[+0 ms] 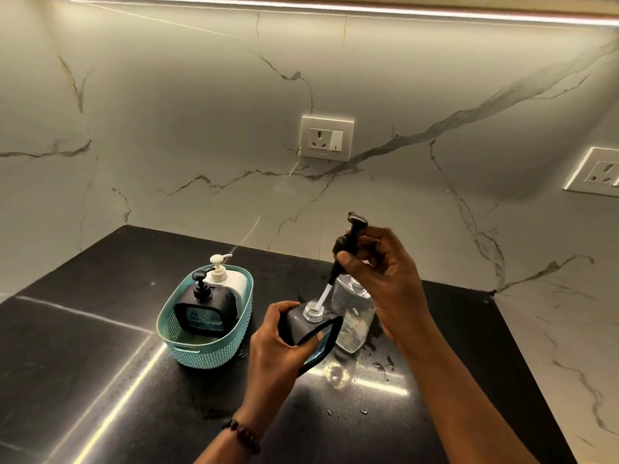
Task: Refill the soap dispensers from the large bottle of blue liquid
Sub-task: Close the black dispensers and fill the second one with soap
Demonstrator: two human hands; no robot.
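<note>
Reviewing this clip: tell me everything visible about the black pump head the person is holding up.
The black pump head looks like glossy plastic: a curved nozzle on top, a collar below, then a dark stem ending in a pale translucent dip tube. It is off its bottle, held slightly tilted by the right hand, whose fingers pinch the collar. The tube's lower end sits at or just inside the open clear neck of the black dispenser, which the left hand holds tilted above the counter.
</note>
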